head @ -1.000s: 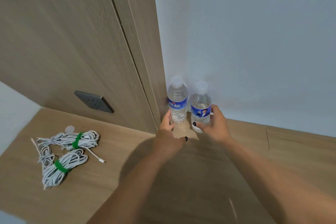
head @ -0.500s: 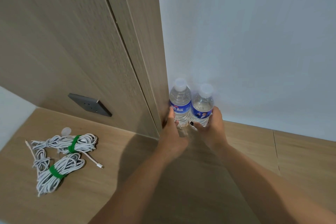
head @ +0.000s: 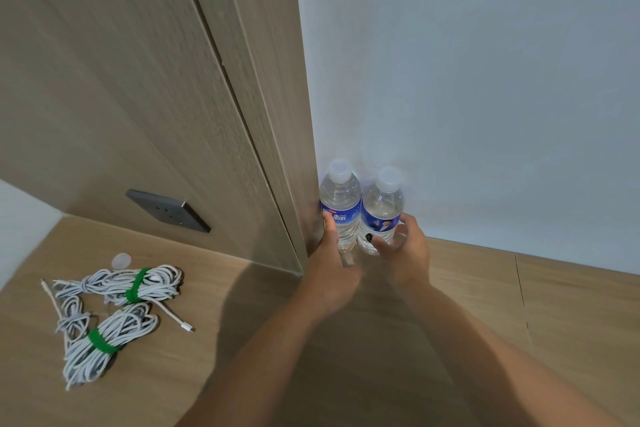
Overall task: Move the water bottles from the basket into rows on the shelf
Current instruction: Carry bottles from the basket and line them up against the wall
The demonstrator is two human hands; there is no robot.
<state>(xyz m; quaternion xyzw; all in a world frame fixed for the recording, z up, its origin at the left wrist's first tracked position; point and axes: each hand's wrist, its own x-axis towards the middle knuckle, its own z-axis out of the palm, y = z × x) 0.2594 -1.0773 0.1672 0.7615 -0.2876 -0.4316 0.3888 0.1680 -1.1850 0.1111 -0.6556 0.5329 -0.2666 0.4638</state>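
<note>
Two bundles of white cable (head: 114,319), each tied with a green strap (head: 135,286), lie on the left. A grey wall socket (head: 168,210) sits on the wooden panel (head: 104,80). A small clear cap (head: 121,260) rests just beside the cables.

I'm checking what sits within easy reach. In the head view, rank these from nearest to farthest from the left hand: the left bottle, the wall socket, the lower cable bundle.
From the left hand:
1. Left bottle, touched by its fingers, in the corner.
2. Wall socket, to its left on the wood panel.
3. Lower cable bundle, far left on the shelf.
</note>
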